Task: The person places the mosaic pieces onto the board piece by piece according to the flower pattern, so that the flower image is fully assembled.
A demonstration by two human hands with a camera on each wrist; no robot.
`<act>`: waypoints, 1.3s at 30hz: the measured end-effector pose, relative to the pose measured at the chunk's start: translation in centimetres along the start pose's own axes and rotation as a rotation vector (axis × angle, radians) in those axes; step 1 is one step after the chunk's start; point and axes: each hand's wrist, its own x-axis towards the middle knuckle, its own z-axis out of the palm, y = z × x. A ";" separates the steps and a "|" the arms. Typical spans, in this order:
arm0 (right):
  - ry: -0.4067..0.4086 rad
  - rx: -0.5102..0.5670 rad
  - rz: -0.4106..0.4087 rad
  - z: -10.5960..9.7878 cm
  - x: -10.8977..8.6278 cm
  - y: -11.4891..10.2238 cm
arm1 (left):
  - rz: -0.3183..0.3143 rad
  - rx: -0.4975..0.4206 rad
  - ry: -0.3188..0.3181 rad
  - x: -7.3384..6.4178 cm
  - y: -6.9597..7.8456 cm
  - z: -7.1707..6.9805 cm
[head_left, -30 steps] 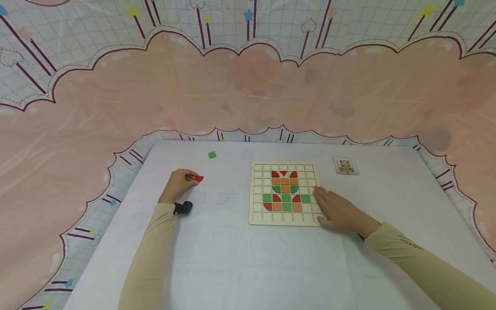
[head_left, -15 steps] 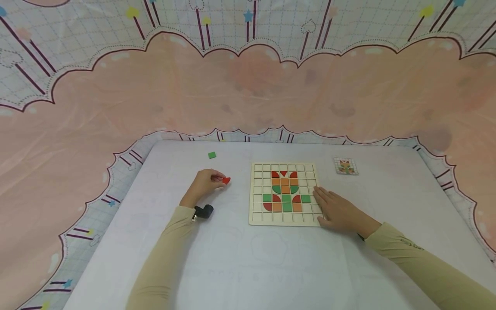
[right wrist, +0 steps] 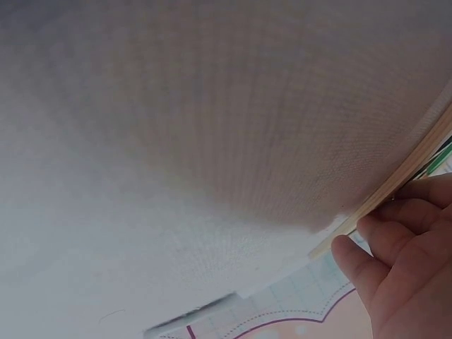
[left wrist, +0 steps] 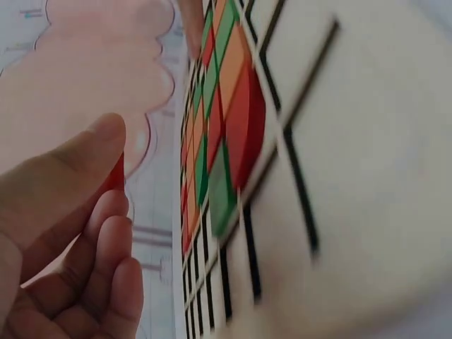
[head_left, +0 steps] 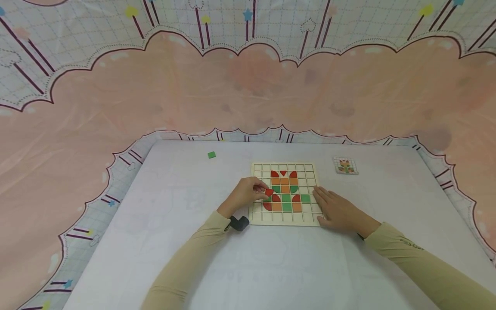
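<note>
My left hand (head_left: 244, 191) pinches a small red tile (head_left: 269, 192) between thumb and fingers, above the left part of a wooden grid board (head_left: 284, 223). In the left wrist view the thumb covers most of the red tile (left wrist: 118, 176), so its full shape is hidden. Red, orange and green tiles fill the middle squares of the board in a flower-like pattern. On the board's right edge rests my right hand (head_left: 341, 211), its fingers extended. The right wrist view shows those fingers (right wrist: 385, 236) against the board's side.
A loose green square tile (head_left: 211, 154) lies on the white table (head_left: 217, 267) toward the back left. A small pattern card (head_left: 346, 166) with a similar flower lies at the back right. A cloth with cloud shapes (head_left: 240, 94) hangs behind the table.
My left hand has moved right with the red tile, from the left side of the table to over the board. The right hand and board have stayed put.
</note>
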 end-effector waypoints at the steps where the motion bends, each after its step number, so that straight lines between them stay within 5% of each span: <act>1: -0.003 -0.001 0.001 0.0 0.0 0.0 | 0.012 -0.008 -0.008 0.1 0.4 0.5; 11: -0.033 0.004 0.007 0.0 0.1 0.1 | 0.041 -0.054 -0.080 1.3 3.3 4.7; 24: 0.004 -0.001 -0.020 0.0 0.1 0.1 | 0.062 0.081 -0.052 2.6 5.9 8.3; 31: 0.000 0.010 -0.019 -0.2 0.1 0.0 | 0.063 0.185 -0.029 2.8 6.2 9.2; 39: -0.007 0.000 -0.020 -0.4 0.1 -0.1 | 0.053 0.164 -0.013 3.3 6.0 9.3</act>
